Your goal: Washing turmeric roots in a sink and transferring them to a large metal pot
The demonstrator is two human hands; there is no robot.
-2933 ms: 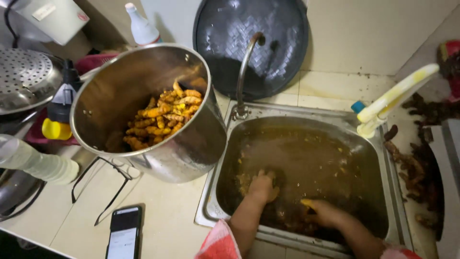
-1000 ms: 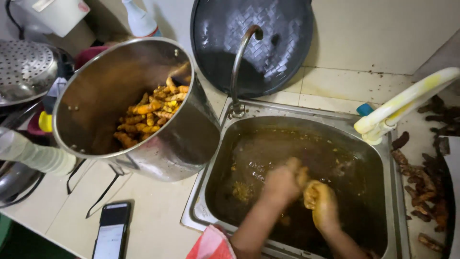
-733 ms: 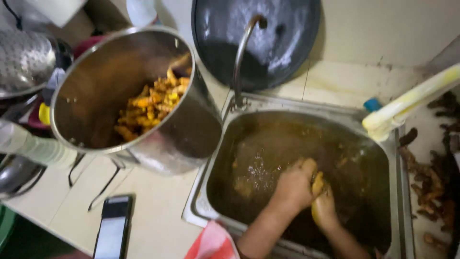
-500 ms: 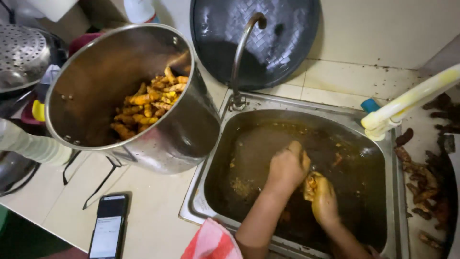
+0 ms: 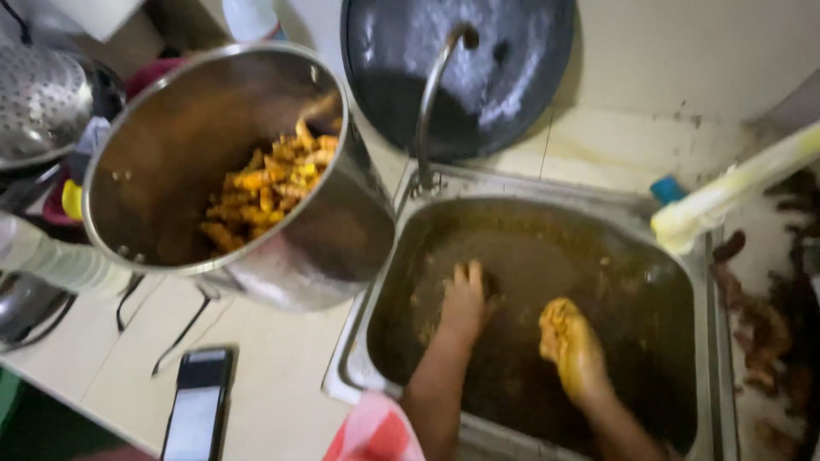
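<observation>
Head view showed the left hand (image 5: 465, 299) spread flat in the sink's (image 5: 683, 256) muddy water, the right hand (image 5: 571, 346) curled, its hold unclear; rubbing the roots gently underwater seemed wisest.

The left hand (image 5: 465, 299) and right hand (image 5: 571, 346) (earlier touching) have parted.

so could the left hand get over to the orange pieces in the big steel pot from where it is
Probably yes. The left hand is down in the murky sink, and the tilted steel pot sits just beside it, its open mouth uncovered above the orange pieces.
</observation>
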